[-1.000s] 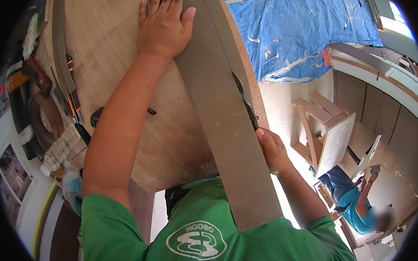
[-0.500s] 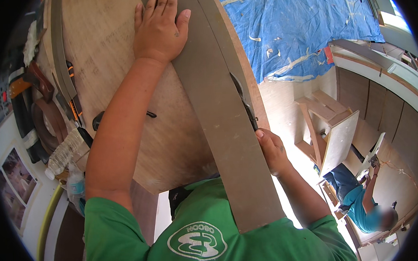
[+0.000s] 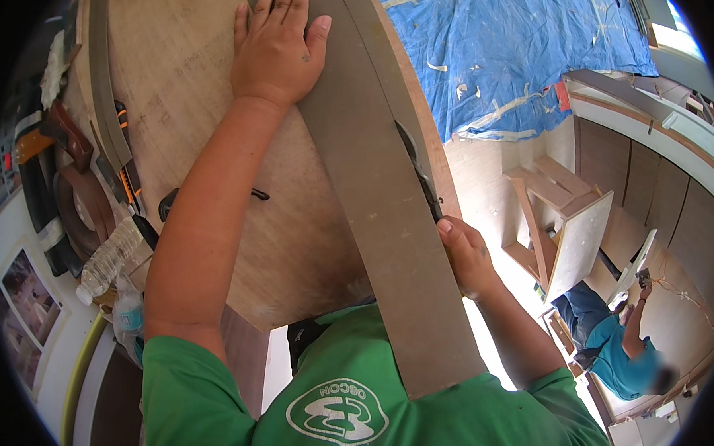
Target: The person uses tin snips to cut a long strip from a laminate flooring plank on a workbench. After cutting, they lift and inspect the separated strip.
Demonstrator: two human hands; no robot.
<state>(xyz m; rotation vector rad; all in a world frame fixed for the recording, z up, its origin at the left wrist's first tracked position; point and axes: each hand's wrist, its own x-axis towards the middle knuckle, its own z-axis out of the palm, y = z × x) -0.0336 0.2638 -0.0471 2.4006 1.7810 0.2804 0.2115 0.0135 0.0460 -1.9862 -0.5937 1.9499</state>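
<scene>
A long brown-grey laminate strip [image 3: 390, 245] runs lengthwise from the top of the view down to my chest, over a wooden board. A thin dark line runs along it near its right edge. My left hand [image 3: 279, 55] lies flat at the strip's far left edge, fingers stretched and thumb apart, holding nothing. Low on the strip's right side, my right hand [image 3: 468, 254] is closed round the dark handle of what looks like snips. The curved blade of the snips [image 3: 418, 168] points away from me at the dark line. The handle is mostly hidden by my fingers.
The wooden board [image 3: 183, 79] carries a dark clamp-like tool [image 3: 260, 194], partly behind my left forearm. Left of it are utility knives [image 3: 128, 185], a tape roll [image 3: 81, 203] and a plastic bottle [image 3: 108, 262]. Blue sheeting [image 3: 517, 48] lies far right; a co-worker [image 3: 617, 347] works below it.
My left hand and the strip sit slightly further right in the picture. The snips have barely shifted, still in my right hand. The co-worker's arm and head have moved a little.
</scene>
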